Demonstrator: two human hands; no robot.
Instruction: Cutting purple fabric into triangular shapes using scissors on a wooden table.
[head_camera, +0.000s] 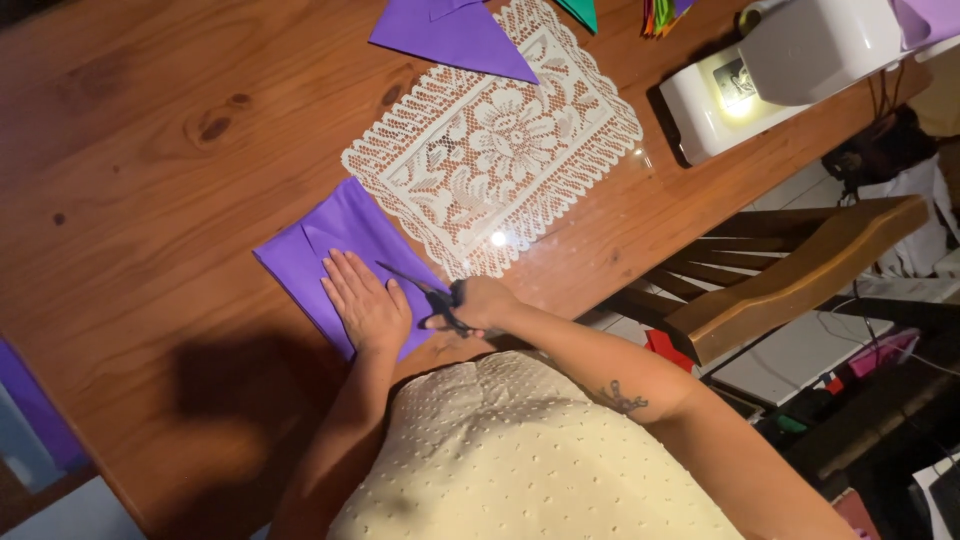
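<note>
Hands cutting purple paper

Left hand (366, 307) pressed flat on the folded purple paper sheet (335, 245); at three o'clock, right hand (482, 302) gripped black-handled scissors (428, 296).

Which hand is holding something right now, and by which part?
The right hand holds dark scissors by the handle loops, blades lying over the purple fabric. The left hand grips nothing; it presses flat on that fabric.
</note>
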